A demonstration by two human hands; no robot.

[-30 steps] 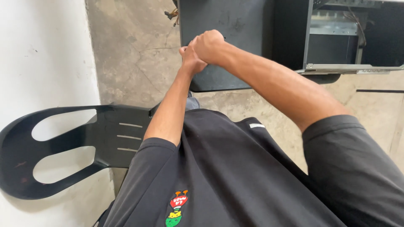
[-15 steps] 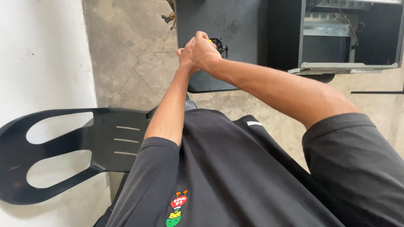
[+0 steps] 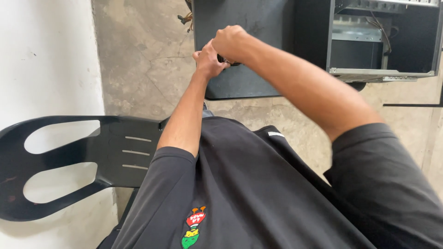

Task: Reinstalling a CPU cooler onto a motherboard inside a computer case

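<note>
Upper centre of the frame: one small dark object (image 3: 229,61), too hidden to name, sits pinched between two hands over one black panel (image 3: 249,78). The right hand (image 3: 232,42) is clenched in a fist on top of it; the left hand (image 3: 208,62) curls in from below, touching the right. To the upper right stands one open computer case (image 3: 383,41), wires visible inside. One black plastic chair (image 3: 83,161) fills the lower left, on bare concrete floor (image 3: 138,69).
</note>
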